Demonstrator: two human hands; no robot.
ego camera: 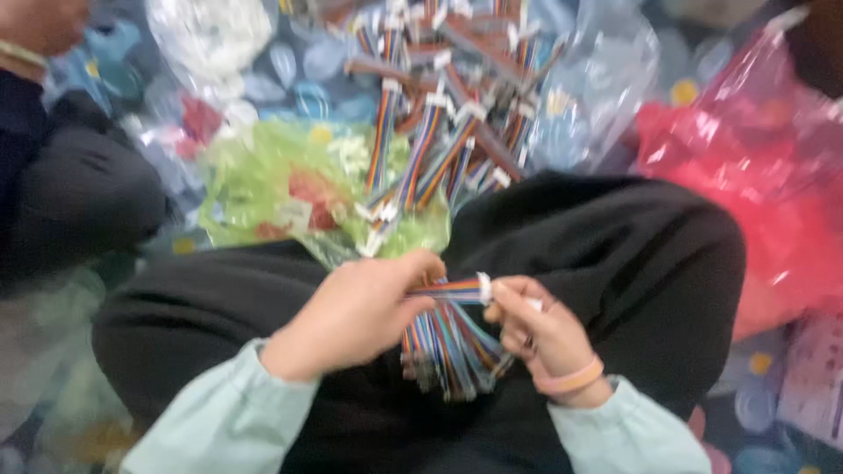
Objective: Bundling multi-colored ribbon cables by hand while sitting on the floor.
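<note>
Left hand (356, 318) is closed on a bundle (450, 347) of rainbow ribbon cables held over the lap; right hand (537, 329) pinches the white connector (484, 288) of one cable. My guess is early-to-mid sorting — a fair bunch gathered, but a big loose pile (448, 114) sits ahead on clear plastic, beside a green bag (272, 180).

The single head-worn camera is looking steeply down from close above at the person's lap (615, 254), facing forward toward the floor (307, 79) beyond the knees; no second view is sharing it.
</note>
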